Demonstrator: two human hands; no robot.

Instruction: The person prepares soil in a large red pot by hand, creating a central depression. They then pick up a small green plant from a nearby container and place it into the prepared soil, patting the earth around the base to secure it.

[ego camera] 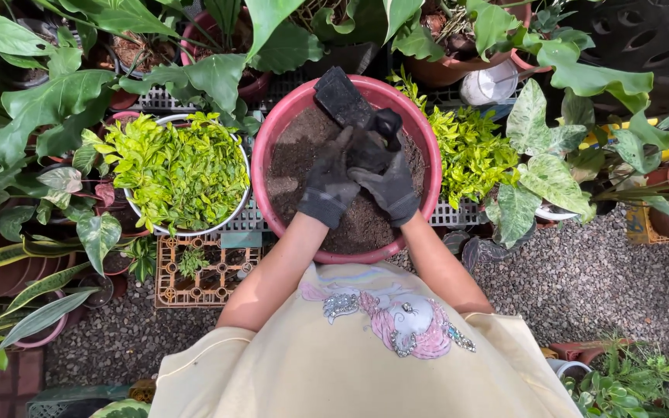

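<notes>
Both my hands wear dark grey gloves and hover over a large pink pot filled with dark soil. My right hand holds a small black plastic pot, tilted with its base toward the far rim. My left hand presses against that same small pot from the left side. The hands touch each other above the soil.
A white pot of yellow-green leafy plants stands left of the pink pot; a similar bush grows on the right. Variegated leaves, terracotta pots, a brown plastic grid and grey gravel surround me.
</notes>
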